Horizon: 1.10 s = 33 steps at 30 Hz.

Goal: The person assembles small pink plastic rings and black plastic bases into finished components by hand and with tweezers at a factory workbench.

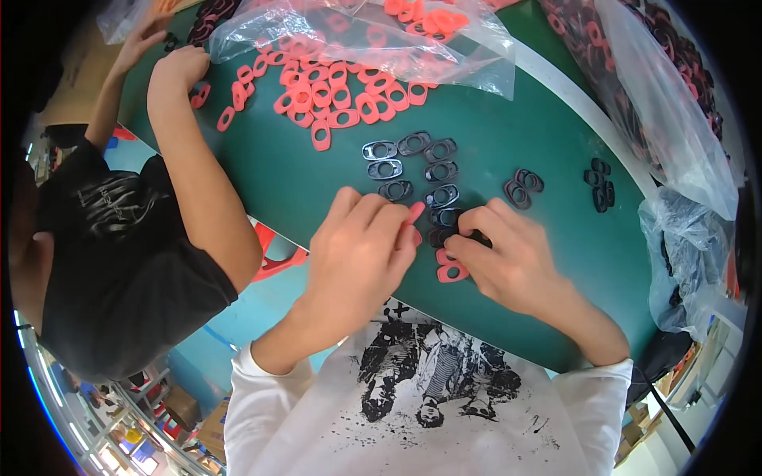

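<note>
My left hand (357, 250) is closed around pink oval plastic pieces with a hole; a pink piece (415, 212) pokes out past the fingertips. To its right, my right hand (508, 254) pinches a dark piece against the table, mostly hidden by the fingers. Two pink pieces (452, 272) lie just below those fingertips. Ahead of both hands, several black oval pieces (385, 169) with holes lie in loose rows. Further right rest a small group of dark, red-edged pieces (524, 188) and a group of black pieces (599, 185).
A heap of pink pieces (321, 91) spreads over the far side of the green table (309, 178), partly under a clear plastic bag (444, 59). Another bag (675, 103) with dark and red pieces stands at the right. A co-worker's arm (194, 159) reaches across the left.
</note>
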### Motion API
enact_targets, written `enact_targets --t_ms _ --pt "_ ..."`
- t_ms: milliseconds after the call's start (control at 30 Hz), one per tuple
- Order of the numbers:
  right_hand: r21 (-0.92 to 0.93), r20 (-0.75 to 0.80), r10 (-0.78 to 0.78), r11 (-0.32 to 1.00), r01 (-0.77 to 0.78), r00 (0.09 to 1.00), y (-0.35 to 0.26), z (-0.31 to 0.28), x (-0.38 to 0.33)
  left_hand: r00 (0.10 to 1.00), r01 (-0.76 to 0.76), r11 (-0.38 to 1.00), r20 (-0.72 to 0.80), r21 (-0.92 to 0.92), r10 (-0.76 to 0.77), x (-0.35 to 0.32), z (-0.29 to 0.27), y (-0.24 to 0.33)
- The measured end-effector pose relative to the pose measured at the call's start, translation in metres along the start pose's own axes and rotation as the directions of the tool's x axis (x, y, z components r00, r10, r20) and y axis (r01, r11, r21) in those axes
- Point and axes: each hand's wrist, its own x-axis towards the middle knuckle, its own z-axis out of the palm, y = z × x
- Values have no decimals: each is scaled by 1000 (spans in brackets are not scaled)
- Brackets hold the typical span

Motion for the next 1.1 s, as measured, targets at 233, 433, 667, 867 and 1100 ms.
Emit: enact_targets --t_ms 233,433,667,867,1100 --pt "21 -6 -1 1000 1 1000 -2 1 -2 997 50 993 -65 111 -43 -8 -1 -10" --pt "0 -8 4 1000 -4 1000 0 0 -3 987 87 996 -135 21 -83 -12 -13 -18" --pt "3 5 -6 1000 6 1000 0 -1 -4 988 152 987 -43 43 -151 -23 -17 -31" --pt "0 -5 15 1000 -15 1000 0 0 -3 994 -63 998 -93 -11 61 -15 -5 -10" --pt "12 -37 12 1000 -12 999 3 -8 -8 998 5 994 -61 110 2 -10 8 -4"
